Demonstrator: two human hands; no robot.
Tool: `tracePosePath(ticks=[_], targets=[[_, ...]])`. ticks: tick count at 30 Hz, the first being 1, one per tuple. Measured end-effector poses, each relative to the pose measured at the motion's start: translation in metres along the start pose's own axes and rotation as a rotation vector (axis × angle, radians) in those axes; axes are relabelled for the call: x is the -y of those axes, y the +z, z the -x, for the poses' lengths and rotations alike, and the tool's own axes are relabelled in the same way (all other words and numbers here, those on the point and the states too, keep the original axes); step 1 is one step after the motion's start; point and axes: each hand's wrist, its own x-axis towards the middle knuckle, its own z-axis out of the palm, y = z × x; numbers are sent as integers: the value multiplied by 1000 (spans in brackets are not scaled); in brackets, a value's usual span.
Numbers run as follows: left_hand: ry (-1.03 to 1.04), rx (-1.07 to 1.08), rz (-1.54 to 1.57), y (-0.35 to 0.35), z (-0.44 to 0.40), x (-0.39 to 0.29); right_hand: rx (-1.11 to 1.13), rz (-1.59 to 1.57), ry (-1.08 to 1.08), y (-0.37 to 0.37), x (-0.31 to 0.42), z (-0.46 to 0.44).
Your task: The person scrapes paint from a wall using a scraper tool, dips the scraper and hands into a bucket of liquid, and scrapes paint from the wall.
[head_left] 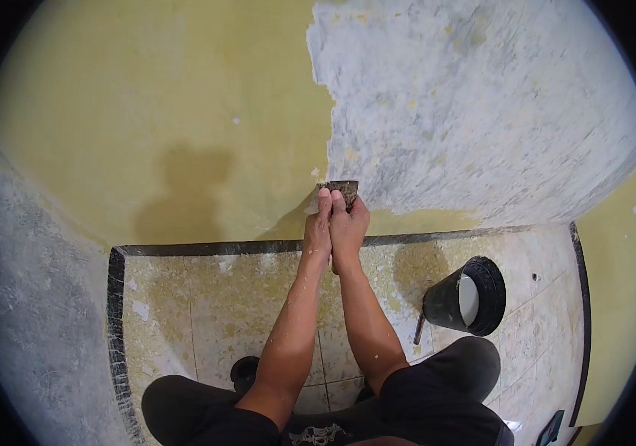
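Both my hands meet at the lower part of the wall in front of me, closed on a dark, speckled scraper blade [345, 191]. My left hand [318, 229] has its thumb pressed on the scraper's left side. Close against it, my right hand [350, 229] grips the right side, its thumb also on the blade. The blade's upper edge touches the wall near the boundary between the yellow paint [258, 149] and the bare whitish-grey surface [422, 126]. Most of my fingers are hidden behind the blade and thumbs.
A black bucket [435, 303] with white contents [469, 299] stands on the floor to my right, beside a thin stick-like tool [418, 329]. Yellow and white flakes litter the tiles [258, 290]. A dark skirting strip [236, 248] borders the floor. A grey wall [28, 297] rises at left.
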Motion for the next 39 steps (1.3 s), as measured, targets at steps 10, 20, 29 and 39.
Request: tracePosePath(ticks=[10, 20, 29, 39], targets=[[-52, -71, -121, 6, 12, -21, 57, -135, 92, 2, 4, 2], [122, -31, 50, 2, 1, -25, 57, -120, -98, 14, 19, -2], [38, -30, -157, -5, 6, -26, -12, -100, -8, 13, 5, 4], [35, -49, -156, -4, 5, -19, -50, -25, 8, 9, 16, 9]])
